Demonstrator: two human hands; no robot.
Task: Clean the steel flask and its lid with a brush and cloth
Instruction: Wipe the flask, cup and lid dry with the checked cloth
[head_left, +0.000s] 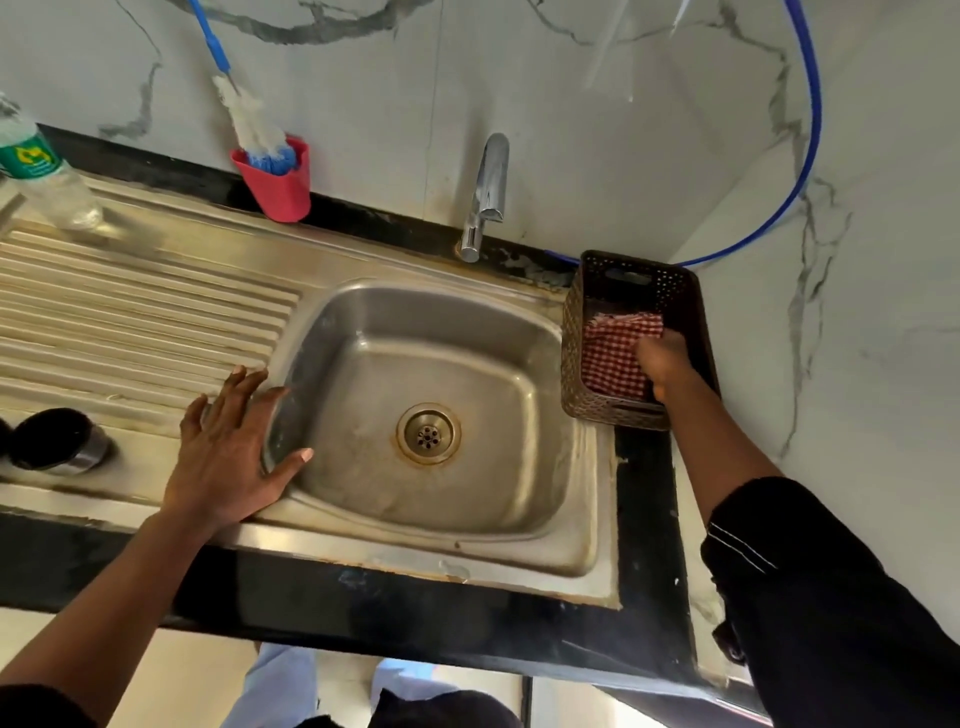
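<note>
My left hand (228, 447) lies flat with spread fingers on the left rim of the steel sink basin (363, 322). My right hand (665, 364) reaches into the brown basket (571, 332) and grips the red-and-white checked cloth (613, 353); its fingers are hidden in the cloth. The flask's black-and-steel lid (57, 441) sits on the drainboard at the far left. A bottle brush with a blue handle (249, 119) stands in a red holder (278, 182) at the back. The flask body is not in view.
A chrome tap (485, 197) stands behind the basin. A clear plastic bottle (36, 171) lies on the ribbed drainboard (130, 322) at the back left. A blue hose (810, 130) curves along the marble wall. The black counter edge (363, 597) runs along the front.
</note>
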